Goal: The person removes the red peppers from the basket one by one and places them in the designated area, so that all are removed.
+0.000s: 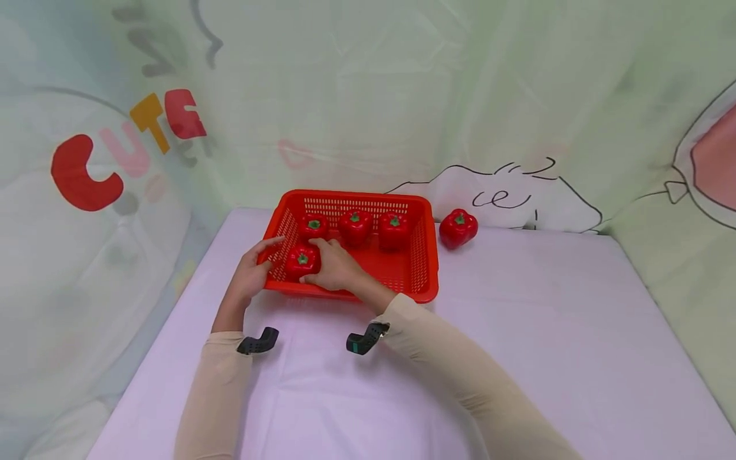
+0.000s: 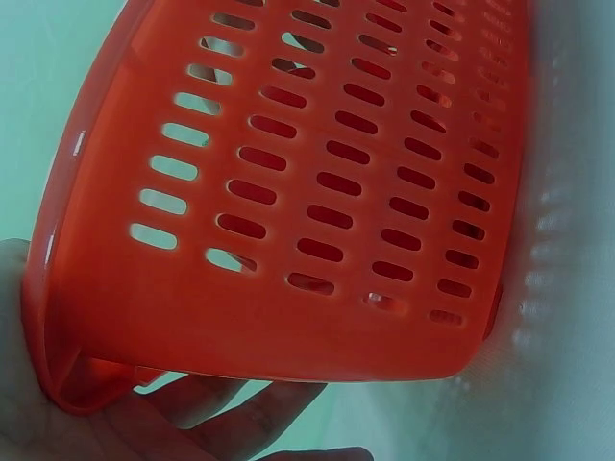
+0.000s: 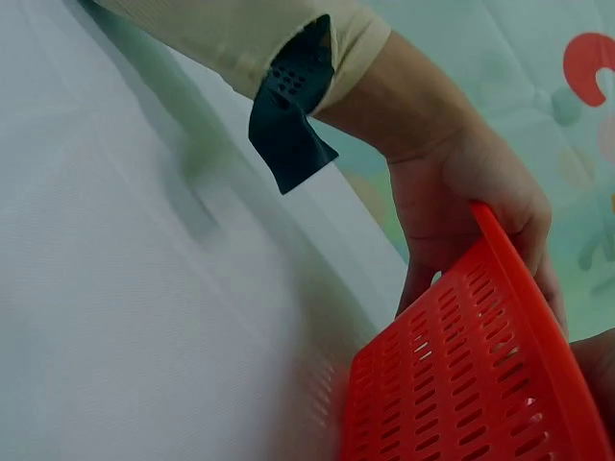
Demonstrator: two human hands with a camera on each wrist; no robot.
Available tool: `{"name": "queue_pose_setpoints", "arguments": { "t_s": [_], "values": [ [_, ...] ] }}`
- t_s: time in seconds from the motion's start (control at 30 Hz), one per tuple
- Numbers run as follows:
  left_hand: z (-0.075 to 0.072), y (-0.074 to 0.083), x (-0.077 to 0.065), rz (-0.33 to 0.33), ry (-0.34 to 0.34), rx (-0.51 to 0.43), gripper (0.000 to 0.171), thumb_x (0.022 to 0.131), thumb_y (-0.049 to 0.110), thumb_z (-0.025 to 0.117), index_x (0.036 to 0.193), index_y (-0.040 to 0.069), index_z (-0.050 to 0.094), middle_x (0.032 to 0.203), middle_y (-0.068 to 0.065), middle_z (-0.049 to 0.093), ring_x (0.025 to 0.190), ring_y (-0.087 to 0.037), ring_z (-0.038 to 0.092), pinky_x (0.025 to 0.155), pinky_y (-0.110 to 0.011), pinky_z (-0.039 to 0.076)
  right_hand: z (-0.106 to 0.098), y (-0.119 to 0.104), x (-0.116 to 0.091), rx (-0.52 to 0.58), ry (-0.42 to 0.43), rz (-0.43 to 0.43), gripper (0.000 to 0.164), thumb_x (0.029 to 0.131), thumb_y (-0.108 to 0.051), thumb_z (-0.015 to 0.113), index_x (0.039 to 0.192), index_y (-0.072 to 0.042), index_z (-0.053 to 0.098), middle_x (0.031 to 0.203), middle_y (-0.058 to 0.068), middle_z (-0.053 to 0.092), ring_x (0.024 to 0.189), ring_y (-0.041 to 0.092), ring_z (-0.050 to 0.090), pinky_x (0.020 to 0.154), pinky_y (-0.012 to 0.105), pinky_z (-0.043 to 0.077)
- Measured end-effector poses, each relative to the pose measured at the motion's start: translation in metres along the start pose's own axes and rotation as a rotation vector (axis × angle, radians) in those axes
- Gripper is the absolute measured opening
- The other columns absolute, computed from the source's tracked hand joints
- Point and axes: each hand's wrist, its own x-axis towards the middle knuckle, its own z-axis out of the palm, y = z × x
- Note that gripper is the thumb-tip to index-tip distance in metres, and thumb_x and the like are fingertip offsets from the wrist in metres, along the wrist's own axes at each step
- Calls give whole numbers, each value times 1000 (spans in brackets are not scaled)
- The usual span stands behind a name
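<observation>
A red plastic basket (image 1: 422,255) with slotted walls stands on the table. Its front left corner is in the grip of my left hand (image 1: 251,273), with the rim between thumb and fingers; the left wrist view shows the slotted wall (image 2: 317,331) close up. Inside the basket, my right hand (image 1: 336,267) holds a red bell pepper (image 1: 302,260) near that corner, thumb in front and fingers behind. Behind it sit three more bell peppers: one at the left (image 1: 314,225), one in the middle (image 1: 355,225) and one at the right (image 1: 393,230). In the right wrist view the right hand is mostly hidden.
Another red bell pepper (image 1: 458,228) lies on the table just right of the basket. A pale cloth (image 1: 546,332) covers the table. Printed curtains (image 1: 368,96) hang at the back and sides. Each wrist carries a black bracket (image 1: 367,338).
</observation>
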Motion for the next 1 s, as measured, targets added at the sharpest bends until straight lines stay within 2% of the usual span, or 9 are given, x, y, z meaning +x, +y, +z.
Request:
{"name": "queue_pose_setpoints", "arguments": {
  "t_s": [0.27, 0.63, 1.0],
  "values": [
    [2, 2, 1, 5, -10, 15, 57, 96, 3, 42, 146, 31, 47, 159, -10, 32, 133, -34, 44, 99, -48, 52, 2, 1, 7, -7, -4, 26, 82, 79, -35, 80, 147, -13, 40, 137, 11, 51, 124, 24, 51, 101, 41, 52],
    [0, 1, -1, -5, -1, 7, 56, 96, 4, 42, 146, 30, 46, 159, -12, 32, 134, -36, 44, 100, -50, 51, 5, -2, 9, -45, 37, 27, 72, 80, -37, 79, 140, -12, 49, 131, 8, 55, 119, 21, 53, 99, 37, 53],
    [0, 4, -2, 1, -2, 15, 56, 97, 3, 40, 146, 29, 46, 159, -12, 33, 131, -36, 46, 98, -49, 52, -3, 1, 2, 13, 108, 36, 72, 80, -38, 80, 139, -12, 49, 134, 8, 52, 121, 22, 52, 99, 40, 53]
  ]
}}
